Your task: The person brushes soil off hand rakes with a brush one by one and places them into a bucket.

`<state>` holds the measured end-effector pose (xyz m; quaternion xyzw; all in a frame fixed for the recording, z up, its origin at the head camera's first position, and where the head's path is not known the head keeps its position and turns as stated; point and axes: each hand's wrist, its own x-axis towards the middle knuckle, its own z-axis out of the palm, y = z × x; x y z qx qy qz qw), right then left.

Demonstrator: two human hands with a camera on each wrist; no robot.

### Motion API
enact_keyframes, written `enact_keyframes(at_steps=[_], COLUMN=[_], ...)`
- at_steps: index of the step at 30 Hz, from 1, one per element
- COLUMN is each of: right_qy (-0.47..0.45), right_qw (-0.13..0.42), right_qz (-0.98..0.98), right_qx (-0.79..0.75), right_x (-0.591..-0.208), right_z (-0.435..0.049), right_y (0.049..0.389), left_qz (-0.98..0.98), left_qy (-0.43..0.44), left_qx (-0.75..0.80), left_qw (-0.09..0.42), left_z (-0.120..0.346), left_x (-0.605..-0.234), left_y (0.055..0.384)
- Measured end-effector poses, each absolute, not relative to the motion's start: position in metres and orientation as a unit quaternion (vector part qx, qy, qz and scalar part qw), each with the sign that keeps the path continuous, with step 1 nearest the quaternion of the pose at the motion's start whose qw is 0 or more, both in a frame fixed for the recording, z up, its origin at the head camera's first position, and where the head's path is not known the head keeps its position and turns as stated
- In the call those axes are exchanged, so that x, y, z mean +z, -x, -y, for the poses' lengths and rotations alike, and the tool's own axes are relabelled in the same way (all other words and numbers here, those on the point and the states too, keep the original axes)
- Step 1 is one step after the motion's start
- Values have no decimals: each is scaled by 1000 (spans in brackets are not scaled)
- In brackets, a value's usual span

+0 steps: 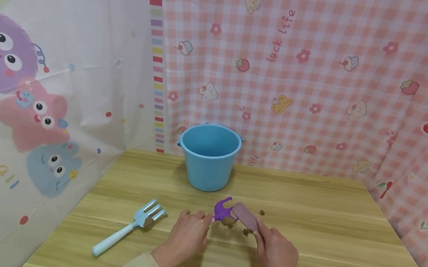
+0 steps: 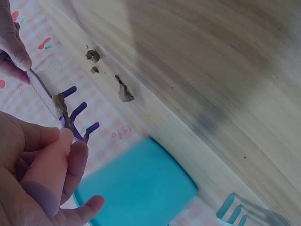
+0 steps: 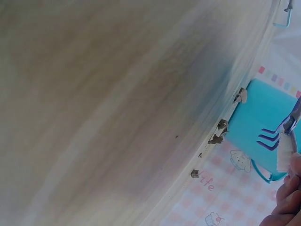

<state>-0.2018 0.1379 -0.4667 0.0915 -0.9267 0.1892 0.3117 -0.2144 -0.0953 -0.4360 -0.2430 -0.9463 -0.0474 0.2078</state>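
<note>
My left hand [image 1: 187, 232] grips the pink handle [image 2: 49, 167] of a small toy rake, whose purple head [image 1: 221, 211] has curved tines. A brown mud-like clump [image 2: 59, 106] clings to the rake's head. Between the thumb and fingers of my right hand [image 1: 277, 255] is a flat, mauve, textured pad [image 1: 245, 216] with a pale face. Its far end meets the rake head beside the clump. Both tools are held above the table, in front of the bucket. Brown crumbs [image 1: 246, 232] lie on the wood near the right fingertips.
A blue bucket [image 1: 209, 168] stands upright at the table's back. To the left lies a light-blue toy fork [image 1: 114, 239], with a brown lump [image 1: 148, 222] by its tines. Another small crumb [image 1: 262, 212] is on the wooden table [image 1: 337, 237]. Printed curtains [image 1: 324, 84] hang behind and on both sides.
</note>
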Motion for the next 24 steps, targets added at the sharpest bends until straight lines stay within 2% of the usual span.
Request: enact_keyframes(at_steps=[10, 17, 24], right_qy=[-75, -136, -108], right_qw=[288, 300, 276], right_qz=[933, 913, 928], right_qx=[202, 240, 224], right_x=[-459, -457, -459], right_z=[-142, -123, -123], right_y=[201, 191, 191], left_qz=[948, 941, 948], left_qy=[244, 252, 244], left_qx=[-39, -48, -36], left_qw=[199, 219, 203], left_z=[94, 92, 91], left_x=[-436, -435, -437], left_y=[212, 215, 214])
